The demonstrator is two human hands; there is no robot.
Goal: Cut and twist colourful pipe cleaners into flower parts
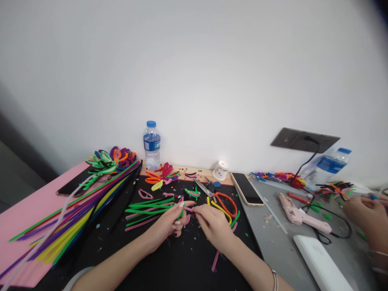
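Note:
My left hand point(168, 222) and my right hand point(214, 224) meet over the black mat point(121, 246), both pinched on a pink pipe cleaner point(188, 209) stretched between them; a green piece also shows in the left fingers. Green and pink cut pipe cleaners point(148, 208) lie just left of my left hand. Scissors point(203, 188) and orange and yellow loops point(226, 204) lie just beyond my right hand.
A long bundle of coloured pipe cleaners point(75, 218) crosses the pink sheet point(27, 214) on the left. Water bottle point(152, 145), finished flowers point(162, 176), phone point(247, 188) and pink glue gun point(298, 214) lie farther back and right. Another person's hand point(365, 214) works at the right edge.

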